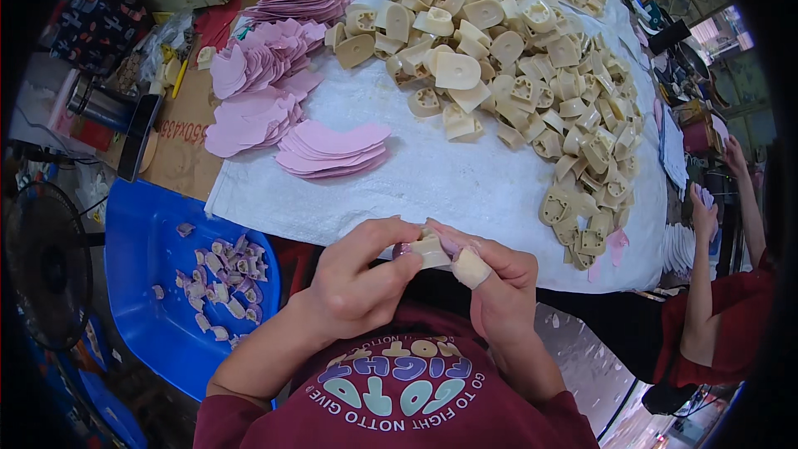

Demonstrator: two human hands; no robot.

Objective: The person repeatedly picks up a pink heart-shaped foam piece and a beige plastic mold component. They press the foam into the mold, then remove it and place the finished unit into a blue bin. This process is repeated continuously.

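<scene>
Just in front of my body, at the near edge of the cloth, my left hand [362, 278] and my right hand [509, 287] both grip one small cream plastic shoe heel [432, 254]. Pink material shows around it, partly hidden by my fingers. My left fingers and thumb pinch its left end. On the other side, my right fingers press against it, and a beige covering wraps the right thumb. Beyond my hands, curved pink leather pieces [332, 150] lie in several stacks. A large heap of bare cream heels [507, 50] spreads across the cloth's far and right side.
A white cloth [274, 204] covers the table. At lower left, a blue plastic basin [137, 254] holds several pink-covered heels [224, 283]. A phone [140, 137] stands by the cardboard, near a black fan [50, 274]. To the right, a co-worker's hands [705, 214] hold pink pieces.
</scene>
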